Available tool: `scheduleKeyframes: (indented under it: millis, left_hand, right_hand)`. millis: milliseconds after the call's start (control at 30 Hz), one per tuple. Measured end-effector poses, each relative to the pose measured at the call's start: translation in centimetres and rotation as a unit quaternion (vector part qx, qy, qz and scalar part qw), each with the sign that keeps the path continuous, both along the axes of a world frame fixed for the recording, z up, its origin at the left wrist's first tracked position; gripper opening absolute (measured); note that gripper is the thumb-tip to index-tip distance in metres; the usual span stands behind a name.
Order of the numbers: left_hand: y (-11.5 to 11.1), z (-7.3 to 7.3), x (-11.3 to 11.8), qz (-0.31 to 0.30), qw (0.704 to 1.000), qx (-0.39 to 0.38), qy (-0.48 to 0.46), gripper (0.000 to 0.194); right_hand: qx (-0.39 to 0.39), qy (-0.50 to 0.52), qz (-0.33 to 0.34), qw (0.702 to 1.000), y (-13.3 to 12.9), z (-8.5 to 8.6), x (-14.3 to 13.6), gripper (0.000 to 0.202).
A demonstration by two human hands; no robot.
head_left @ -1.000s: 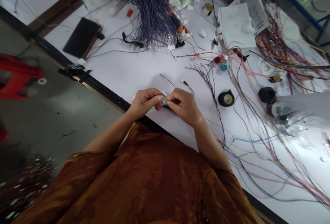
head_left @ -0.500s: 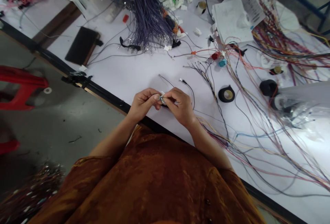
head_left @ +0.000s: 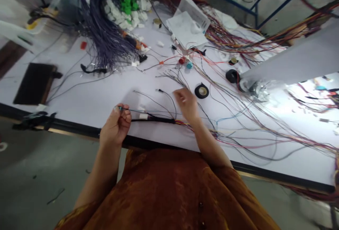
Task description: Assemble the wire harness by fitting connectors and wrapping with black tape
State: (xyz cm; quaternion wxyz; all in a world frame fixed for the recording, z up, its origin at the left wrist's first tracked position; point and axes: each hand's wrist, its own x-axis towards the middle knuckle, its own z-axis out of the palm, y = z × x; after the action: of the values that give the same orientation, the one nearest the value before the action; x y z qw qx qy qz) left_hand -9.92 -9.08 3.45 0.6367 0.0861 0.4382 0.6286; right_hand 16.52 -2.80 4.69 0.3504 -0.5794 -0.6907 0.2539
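Observation:
Near the table's front edge, my left hand (head_left: 116, 123) pinches the end of a thin dark wire (head_left: 136, 110) between thumb and fingertips. A small teal piece (head_left: 121, 108) shows at the pinch. The wire runs right, above a black-sleeved harness (head_left: 162, 120) with a white connector (head_left: 143, 116) at its left end. My right hand (head_left: 186, 103) is over the table beside loose wire ends (head_left: 174, 76), smeared by motion, fingers bent; whether it holds anything cannot be made out. A loose wire with a black tip (head_left: 160, 90) lies just left of it.
A roll of black tape (head_left: 201, 91) lies right of my right hand. Purple wires (head_left: 103, 36) and white and green connectors (head_left: 127, 2) are heaped at the back left. A dark block (head_left: 35, 83) lies at the left. Papers (head_left: 186, 29) and long wire bundles (head_left: 265, 131) cover the right.
My hands were together at a small piece; now they are apart, the left holding the wire end, the right moved off rightward. The camera view has turned toward the right.

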Motion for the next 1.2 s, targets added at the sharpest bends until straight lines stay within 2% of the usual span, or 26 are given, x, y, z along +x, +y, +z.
scheduleKeyframes:
  millis: [33, 67, 100, 133, 200, 233, 300, 367, 467, 600, 667, 733, 800, 867, 933, 967, 1000, 1067, 1133, 1200]
  left_hand:
    - [0.2, -0.2, -0.1, 0.005, 1.000, 0.000, -0.003, 0.006]
    - [0.3, -0.3, -0.1, 0.007, 1.000, 0.001, -0.002, 0.006]
    - [0.4, -0.4, -0.1, 0.008, 1.000, 0.002, 0.002, 0.006]
    - [0.5, -0.5, -0.1, 0.008, 1.000, 0.006, 0.009, 0.007]
    - [0.7, -0.5, -0.1, 0.007, 0.999, 0.016, 0.031, 0.009]
    - [0.7, -0.4, 0.0, 0.005, 0.999, 0.021, 0.046, 0.011]
    - [1.0, -0.1, 0.0, -0.001, 0.996, 0.033, 0.082, 0.016]
    - [1.3, 0.2, 0.1, -0.009, 0.993, 0.045, 0.112, 0.019]
    - [1.8, 0.6, 0.1, -0.018, 0.990, 0.056, 0.132, 0.023]
    - [2.1, 0.6, 0.1, -0.026, 0.990, 0.067, 0.120, 0.026]
    - [2.2, 0.4, 0.1, -0.029, 0.991, 0.072, 0.112, 0.026]
    - [2.2, 0.1, -0.1, -0.035, 0.990, 0.069, 0.116, 0.026]
    - [2.3, 0.0, -0.3, -0.043, 0.989, 0.065, 0.129, 0.027]
    - [2.4, -0.1, -0.5, -0.053, 0.986, 0.070, 0.145, 0.029]
    - [2.6, -0.1, -0.7, -0.062, 0.981, 0.084, 0.165, 0.032]
    - [2.6, -0.1, -0.7, -0.064, 0.978, 0.092, 0.178, 0.032]
    - [2.7, -0.1, -0.7, -0.064, 0.974, 0.099, 0.192, 0.031]
    - [2.8, 0.1, -0.7, -0.062, 0.968, 0.110, 0.219, 0.029]
    - [2.9, 0.3, -0.8, -0.061, 0.961, 0.118, 0.241, 0.028]
    - [3.0, 0.5, -0.9, -0.064, 0.955, 0.127, 0.260, 0.028]
  right_hand:
    - [-0.006, -0.039, -0.108, 0.993, 1.0, -0.3, 2.7, 0.017]
    - [-0.023, -0.086, -0.213, 0.973, 1.8, -0.6, 5.4, 0.014]
    - [-0.058, -0.134, -0.294, 0.944, 2.5, -0.9, 7.7, 0.015]
    - [-0.111, -0.169, -0.328, 0.923, 3.1, -1.3, 9.5, 0.020]
    - [-0.168, -0.213, -0.326, 0.906, 3.7, -1.8, 11.2, 0.020]
    - [-0.162, -0.221, -0.306, 0.912, 3.8, -1.8, 11.2, 0.019]
    - [-0.097, -0.214, -0.267, 0.935, 3.9, -1.6, 9.9, 0.021]
    - [-0.037, -0.195, -0.257, 0.946, 4.2, -1.0, 8.3, 0.029]
    - [-0.041, -0.202, -0.281, 0.937, 5.2, -0.7, 7.9, 0.036]
    - [-0.057, -0.214, -0.307, 0.926, 5.7, -1.8, 12.0, 0.042]
    - [-0.035, -0.222, -0.327, 0.918, 5.4, -1.8, 14.4, 0.036]
    - [0.024, -0.229, -0.361, 0.904, 4.7, -1.0, 15.3, 0.032]
    - [0.126, -0.205, -0.361, 0.901, 4.0, 0.5, 13.8, 0.034]
    - [0.199, -0.129, -0.289, 0.928, 3.1, 2.3, 9.9, 0.036]
    - [0.109, -0.003, -0.142, 0.984, 2.3, 3.6, 4.5, 0.030]
    - [0.010, 0.061, -0.058, 0.996, 2.1, 3.9, 1.7, 0.029]
    - [-0.093, 0.118, 0.028, 0.988, 1.9, 4.1, -0.9, 0.030]
    - [-0.229, 0.224, 0.122, 0.939, 1.9, 3.8, -5.1, 0.032]
    - [-0.306, 0.298, 0.158, 0.890, 2.2, 3.2, -7.5, 0.036]
    - [-0.352, 0.332, 0.167, 0.859, 2.7, 2.7, -8.5, 0.037]
